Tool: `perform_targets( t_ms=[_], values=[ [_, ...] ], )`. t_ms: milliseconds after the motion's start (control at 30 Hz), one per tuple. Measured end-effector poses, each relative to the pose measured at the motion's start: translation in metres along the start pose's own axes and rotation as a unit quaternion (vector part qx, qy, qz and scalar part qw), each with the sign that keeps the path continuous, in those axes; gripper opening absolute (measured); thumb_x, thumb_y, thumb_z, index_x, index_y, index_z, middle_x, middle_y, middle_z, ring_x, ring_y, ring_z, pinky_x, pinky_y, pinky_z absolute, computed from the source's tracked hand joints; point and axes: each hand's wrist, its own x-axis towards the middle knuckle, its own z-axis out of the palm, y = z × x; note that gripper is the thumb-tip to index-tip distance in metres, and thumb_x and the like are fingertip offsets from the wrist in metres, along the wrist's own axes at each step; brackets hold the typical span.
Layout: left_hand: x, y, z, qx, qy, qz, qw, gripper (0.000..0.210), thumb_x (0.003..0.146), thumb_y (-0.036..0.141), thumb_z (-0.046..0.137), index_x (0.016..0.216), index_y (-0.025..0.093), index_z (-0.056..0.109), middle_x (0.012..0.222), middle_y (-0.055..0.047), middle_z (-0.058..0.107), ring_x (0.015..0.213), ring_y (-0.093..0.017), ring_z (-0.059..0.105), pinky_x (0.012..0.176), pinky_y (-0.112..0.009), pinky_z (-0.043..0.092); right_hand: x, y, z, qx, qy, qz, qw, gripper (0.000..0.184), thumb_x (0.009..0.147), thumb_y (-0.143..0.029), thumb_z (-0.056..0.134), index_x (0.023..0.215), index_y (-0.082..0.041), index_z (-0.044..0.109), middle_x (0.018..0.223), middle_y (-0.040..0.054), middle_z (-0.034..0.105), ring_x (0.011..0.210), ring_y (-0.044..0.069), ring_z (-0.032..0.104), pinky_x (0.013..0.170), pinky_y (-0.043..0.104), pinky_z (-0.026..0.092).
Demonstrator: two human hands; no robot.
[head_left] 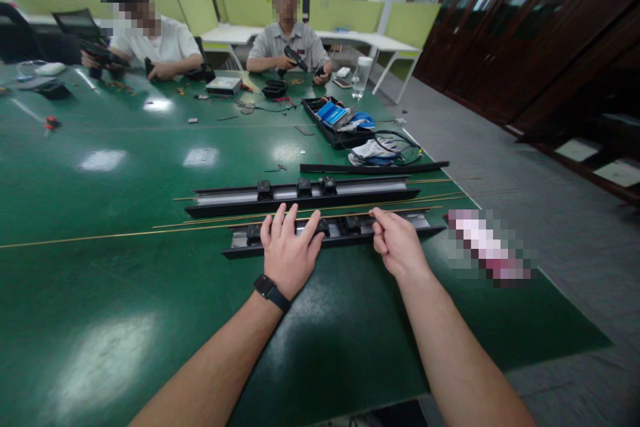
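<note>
A long black metal rail (340,238) with a pale inner channel lies on the green table in front of me. Small black blocks (350,225) sit along its channel. My left hand (290,247), with a dark watch on the wrist, rests over the rail's left half, fingers spread and open. Farther right, my right hand (397,240) is closed in a pinch at the rail's far edge. A thin brass rod (200,229) runs leftward from its fingertips along the rail. A second rail (300,200) with similar blocks lies just beyond, parallel to the first.
More thin brass rods (435,199) lie between and beside the rails. Behind them are a plain black strip (375,167), a black tray (333,137) of blue items, cables (400,147) and a clear cup (361,77). Two people sit across the table (150,320). A blurred pink item (490,247) lies right.
</note>
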Motion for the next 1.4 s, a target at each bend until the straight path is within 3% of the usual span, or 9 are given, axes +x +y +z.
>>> perform_targets(
  t_ms=[633,867,1400],
  values=[
    [0.0009,-0.0001,-0.0017,0.007,-0.012,0.001,1.000,0.042,0.094,0.043,0.056,0.136,0.037,0.059,0.147,-0.012,0.052,0.145,-0.034,0.036,0.117,-0.055,0.024,0.0000,-0.0006,0.0010,0.011,0.034,-0.001,0.999,0.028,0.078,-0.036,0.079,0.075,-0.016,0.060,0.050,-0.0061,0.050,0.027,0.003,0.033,0.026,0.015,0.018],
    [0.0003,-0.0003,0.0002,0.011,-0.007,0.001,1.000,0.042,0.095,0.043,0.056,0.137,0.038,0.058,0.147,-0.012,0.052,0.145,-0.033,0.036,0.117,-0.056,0.024,0.0014,-0.0008,-0.0010,0.011,0.003,0.010,1.000,0.032,0.076,-0.042,0.081,0.082,-0.015,0.065,0.050,-0.0060,0.050,0.026,0.003,0.032,0.025,0.015,0.017],
    [0.0004,-0.0008,-0.0002,0.019,-0.012,0.004,1.000,0.042,0.096,0.045,0.053,0.137,0.038,0.057,0.148,-0.012,0.051,0.145,-0.033,0.036,0.117,-0.055,0.023,0.0024,0.0009,0.0003,0.021,0.022,-0.001,1.000,0.026,0.077,-0.034,0.080,0.077,-0.015,0.063,0.050,-0.0061,0.050,0.027,0.003,0.033,0.026,0.015,0.018]
  ],
)
